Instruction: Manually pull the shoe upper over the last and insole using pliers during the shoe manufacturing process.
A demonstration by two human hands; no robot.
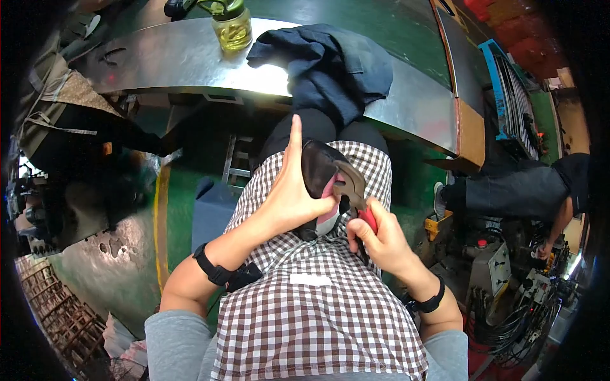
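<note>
A black shoe [319, 166] with pink and pale grey inside lies on my checked apron, over my lap. My left hand [293, 184] is along its left side, the index finger stretched straight away from me. The left thumb presses across the shoe's opening, so the hand steadies it; its lower fingers are partly hidden. My right hand [383, 240] is closed round the red handle of metal pliers [351, 182]. The jaws of the pliers are at the shoe's right edge; whether they grip the material I cannot tell.
Ahead stands a metal-topped bench [159, 57] with a dark blue garment [330, 63] and a yellow-green bottle [232, 28]. A co-worker [515, 193] bends beside machinery [492, 273] at right. At left are a blue-grey piece [216, 206] and wooden racks [57, 305].
</note>
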